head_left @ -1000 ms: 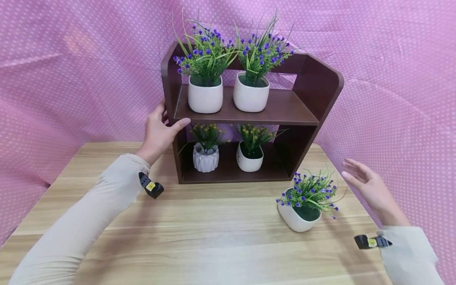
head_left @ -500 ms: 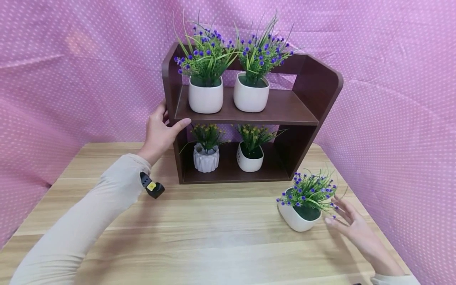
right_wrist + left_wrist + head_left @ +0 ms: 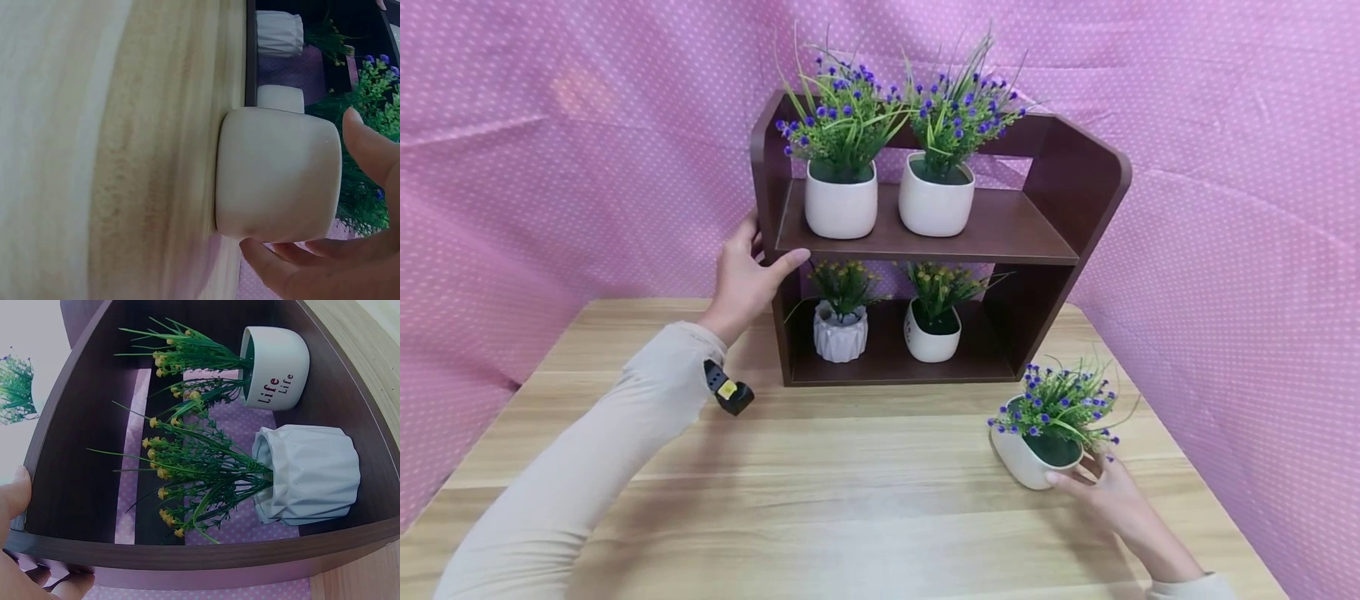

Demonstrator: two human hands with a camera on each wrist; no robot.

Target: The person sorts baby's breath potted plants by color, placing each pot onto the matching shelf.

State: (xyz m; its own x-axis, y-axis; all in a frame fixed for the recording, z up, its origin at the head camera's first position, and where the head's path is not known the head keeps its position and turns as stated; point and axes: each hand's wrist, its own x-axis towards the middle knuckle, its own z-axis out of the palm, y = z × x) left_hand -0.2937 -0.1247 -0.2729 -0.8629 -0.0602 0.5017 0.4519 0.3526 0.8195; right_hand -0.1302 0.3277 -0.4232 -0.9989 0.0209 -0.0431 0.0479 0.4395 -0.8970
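Observation:
My left hand (image 3: 745,279) grips the left side of a dark brown two-tier shelf (image 3: 925,250), thumb at the front edge of the middle board. At the table's right, my right hand (image 3: 1108,496) is at a white pot (image 3: 278,175) with purple flowers (image 3: 1060,404). Its fingers touch the pot's side in the right wrist view, while the thumb stands by the rim; whether it presses there is unclear. Two white pots of purple flowers stand on the upper tier, the left pot (image 3: 841,200) and the right pot (image 3: 936,196).
Below, the shelf holds a ridged pot (image 3: 306,475) and a white pot lettered "Life" (image 3: 275,369), both with yellow flowers. The shelf stands on a wood-grain table (image 3: 850,483). Pink dotted cloth (image 3: 587,150) hangs behind and at the sides.
My right hand has come down and left from beside the pot on the table, reaching its right side. My left hand keeps its grip on the shelf. The pots stay where they were.

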